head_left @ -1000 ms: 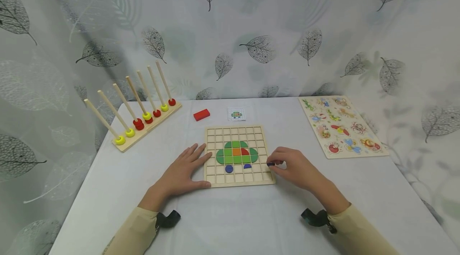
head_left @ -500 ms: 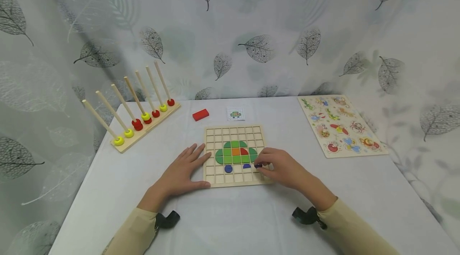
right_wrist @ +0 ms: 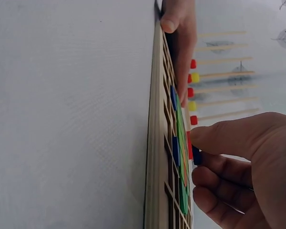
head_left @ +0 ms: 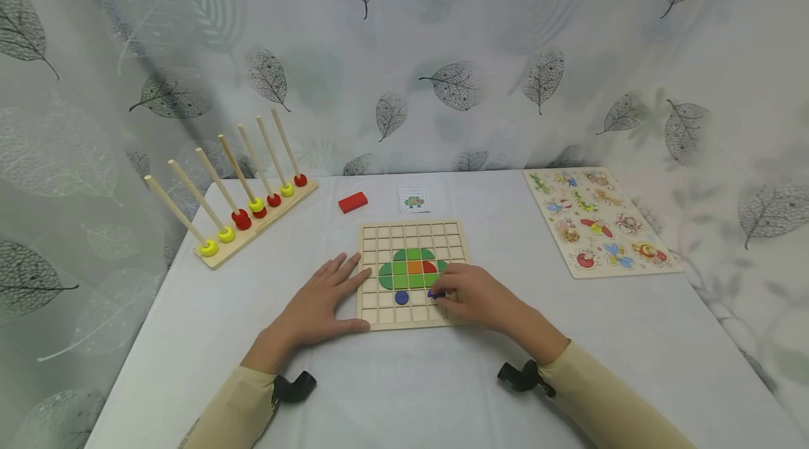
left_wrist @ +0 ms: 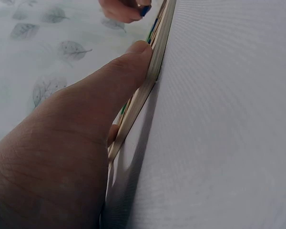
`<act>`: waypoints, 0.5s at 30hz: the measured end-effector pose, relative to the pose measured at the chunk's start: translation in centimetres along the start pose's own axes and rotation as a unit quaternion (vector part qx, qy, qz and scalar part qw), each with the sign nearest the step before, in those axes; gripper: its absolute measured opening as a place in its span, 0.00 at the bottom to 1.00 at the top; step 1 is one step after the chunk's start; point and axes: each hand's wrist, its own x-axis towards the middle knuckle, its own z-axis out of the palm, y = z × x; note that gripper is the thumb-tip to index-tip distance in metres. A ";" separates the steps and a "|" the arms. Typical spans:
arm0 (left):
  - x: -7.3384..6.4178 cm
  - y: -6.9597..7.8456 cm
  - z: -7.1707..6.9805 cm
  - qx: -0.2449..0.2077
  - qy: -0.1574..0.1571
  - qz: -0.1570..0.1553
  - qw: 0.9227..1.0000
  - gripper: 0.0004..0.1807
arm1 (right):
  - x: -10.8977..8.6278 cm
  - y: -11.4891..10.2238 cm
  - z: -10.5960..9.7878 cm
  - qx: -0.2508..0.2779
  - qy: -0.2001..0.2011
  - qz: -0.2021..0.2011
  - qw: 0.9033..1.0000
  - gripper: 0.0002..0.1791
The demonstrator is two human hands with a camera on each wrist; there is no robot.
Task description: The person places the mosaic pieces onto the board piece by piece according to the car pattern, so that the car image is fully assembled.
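Observation:
A wooden grid board (head_left: 387, 232) lies on the table, its squares partly filled with green pieces (head_left: 401, 282), an orange square (head_left: 414, 267) and a red quarter piece (head_left: 430, 267). Below them sits a blue circle (head_left: 401, 298). With spread fingers, my left hand (head_left: 319, 305) rests along the board's left edge, thumb at the near corner. My right hand (head_left: 477, 296) pinches a small dark blue piece (right_wrist: 196, 155) between thumb and forefinger, just above the board's lower right part. Beneath it, another blue piece (right_wrist: 176, 150) lies in the grid, largely hidden by my fingers in the head view.
Behind the board lie a red block (head_left: 352, 202) and a small pattern card (head_left: 413, 201). A peg stand (head_left: 253, 224) with red and yellow beads is at the left. An animal picture board (head_left: 600, 224) lies at the right. A leaf-print curtain (head_left: 404, 48) hangs behind the white table (head_left: 404, 393).
My right hand has moved left from the board's right edge, carrying the blue piece to above the blue piece in the grid. My left hand stays in place.

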 end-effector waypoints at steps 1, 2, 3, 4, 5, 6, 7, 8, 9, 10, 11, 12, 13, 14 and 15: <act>0.0 0.0 0.0 -0.001 0.000 0.001 1.000 0.56 | 0.1 0.0 0.1 -0.005 -0.002 0.003 1.000 0.08; 0.0 0.0 0.0 -0.002 0.000 0.001 1.000 0.56 | 0.1 0.0 0.2 -0.007 -0.005 0.006 1.000 0.08; 0.0 0.0 0.0 -0.003 0.000 0.001 1.000 0.56 | 0.2 -0.1 0.3 -0.008 -0.007 0.007 1.000 0.08; 0.0 0.0 0.0 -0.002 -0.001 0.000 1.000 0.56 | 0.3 -0.1 0.3 -0.008 -0.010 0.009 1.000 0.08; 0.0 0.1 0.1 -0.001 -0.001 0.000 1.000 0.56 | 0.3 -0.2 0.4 -0.008 -0.012 0.009 1.000 0.08; 0.0 0.1 0.1 0.000 -0.001 -0.001 1.000 0.56 | 0.4 -0.2 0.4 -0.009 -0.014 0.009 1.000 0.08; 0.0 0.1 0.0 0.001 -0.002 -0.002 1.000 0.56 | 0.4 -0.2 0.5 -0.010 -0.017 0.010 1.000 0.08; 0.0 0.1 0.0 0.001 -0.002 -0.002 1.000 0.57 | 0.5 -0.3 0.5 -0.010 -0.018 0.010 1.000 0.08; 0.0 0.1 0.0 0.000 -0.002 -0.002 1.000 0.57 | 0.5 -0.3 0.5 -0.012 -0.019 0.011 1.000 0.08; 0.0 0.1 0.0 0.000 -0.002 -0.003 1.000 0.57 | 0.5 -0.3 0.6 -0.014 -0.020 0.013 1.000 0.08; 0.0 0.1 0.0 0.000 -0.002 -0.002 1.000 0.57 | 0.6 -0.4 0.5 -0.015 -0.020 0.014 1.000 0.08; 0.0 0.1 0.0 0.000 -0.002 -0.003 1.000 0.57 | 0.6 -0.4 0.5 -0.017 -0.020 0.018 0.999 0.08; 0.0 0.1 -0.1 0.000 -0.002 -0.003 1.000 0.57 | 0.7 -0.4 0.5 -0.019 -0.021 0.022 0.999 0.08; 0.0 0.1 -0.1 0.000 -0.002 -0.004 1.000 0.57 | 0.7 -0.4 0.5 -0.021 -0.021 0.024 0.999 0.08; 0.0 0.1 -0.1 0.000 -0.002 -0.004 1.000 0.57 | 0.7 -0.5 0.4 -0.022 -0.022 0.027 0.999 0.08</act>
